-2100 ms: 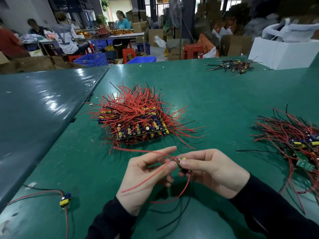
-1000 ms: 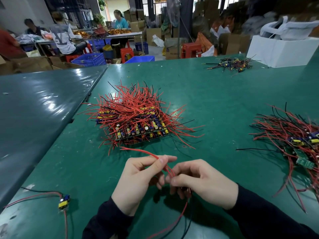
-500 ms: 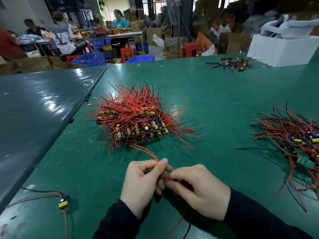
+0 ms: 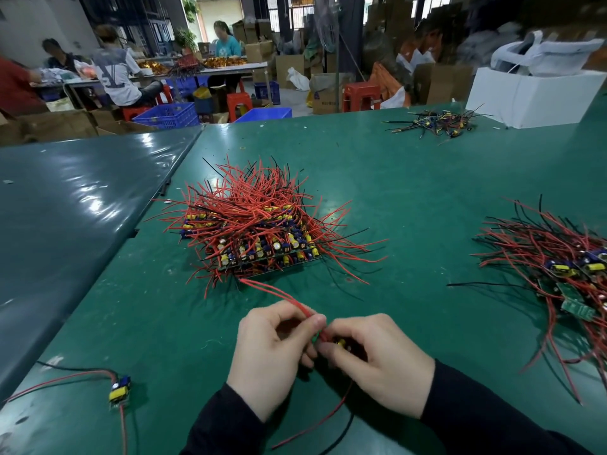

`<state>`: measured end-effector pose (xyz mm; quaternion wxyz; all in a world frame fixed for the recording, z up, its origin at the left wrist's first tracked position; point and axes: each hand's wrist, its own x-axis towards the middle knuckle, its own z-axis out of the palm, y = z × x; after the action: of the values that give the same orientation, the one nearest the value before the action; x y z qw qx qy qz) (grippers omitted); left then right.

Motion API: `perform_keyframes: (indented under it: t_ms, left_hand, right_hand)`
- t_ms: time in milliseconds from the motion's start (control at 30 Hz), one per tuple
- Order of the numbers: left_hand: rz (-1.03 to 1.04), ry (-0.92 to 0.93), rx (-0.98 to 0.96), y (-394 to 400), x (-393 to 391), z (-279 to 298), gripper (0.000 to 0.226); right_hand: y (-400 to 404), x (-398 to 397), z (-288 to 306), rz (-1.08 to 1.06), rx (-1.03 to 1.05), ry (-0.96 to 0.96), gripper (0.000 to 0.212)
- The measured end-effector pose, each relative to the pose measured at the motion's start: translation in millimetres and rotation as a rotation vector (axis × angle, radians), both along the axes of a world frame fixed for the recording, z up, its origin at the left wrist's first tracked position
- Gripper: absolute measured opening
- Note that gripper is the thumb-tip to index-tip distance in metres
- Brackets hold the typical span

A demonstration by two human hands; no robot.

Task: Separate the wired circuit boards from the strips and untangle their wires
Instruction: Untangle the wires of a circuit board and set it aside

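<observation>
My left hand (image 4: 269,359) pinches two red wires (image 4: 279,295) between thumb and fingers; the wires run up and left from my fingers. My right hand (image 4: 381,359) curls round a small circuit board (image 4: 341,343) with a yellow part, mostly hidden by my fingers. A red and a black wire (image 4: 315,425) trail down from it onto the table. Behind my hands lies a stack of board strips (image 4: 262,244) bristling with red and black wires.
A pile of separated wired boards (image 4: 565,270) lies at the right. One single wired board (image 4: 120,389) rests at the near left. A small heap of parts (image 4: 437,123) and a white box (image 4: 525,93) sit far right. People work at tables behind.
My hands dropped closer to the table and drew together. The red wires, earlier loose across my left palm, now stick up and left, pinched by my left fingers.
</observation>
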<state>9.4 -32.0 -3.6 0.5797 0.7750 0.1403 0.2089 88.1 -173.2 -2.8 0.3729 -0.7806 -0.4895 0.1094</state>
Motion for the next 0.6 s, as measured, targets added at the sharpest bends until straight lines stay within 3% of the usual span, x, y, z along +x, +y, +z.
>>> perform_keyframes:
  t_ms: [100, 200, 267, 333, 433, 500, 600]
  left_hand:
    - [0.049, 0.002, 0.21, -2.4, -0.6, -2.9, 0.022]
    - [0.032, 0.029, 0.136, -1.8, 0.1, -2.7, 0.022]
    - [-0.043, 0.039, -0.144, 1.1, 0.3, 1.6, 0.011]
    - [-0.12, 0.044, -0.415, 5.5, -1.3, 7.9, 0.018]
    - [-0.149, 0.044, -0.582, 11.4, -3.7, 14.2, 0.025]
    - [-0.138, 0.032, -0.614, 12.7, -3.9, 15.7, 0.024]
    - [-0.108, 0.01, -0.507, 9.0, -3.3, 15.5, 0.018]
  right_hand:
    - [0.8, -1.6, -4.0, 0.046, -0.104, -0.181, 0.021]
    - [0.3, -3.2, -0.5, 0.058, -0.092, -0.205, 0.021]
    - [1.9, -4.6, 4.0, 0.023, -0.001, -0.005, 0.025]
    - [3.1, -5.1, 8.9, 0.008, 0.067, 0.285, 0.03]
    - [3.3, -7.0, 14.9, 0.097, 0.094, 0.597, 0.03]
    - [2.7, -8.3, 16.9, 0.14, 0.083, 0.653, 0.03]
    - [3.4, -11.5, 13.8, 0.12, 0.038, 0.481, 0.028]
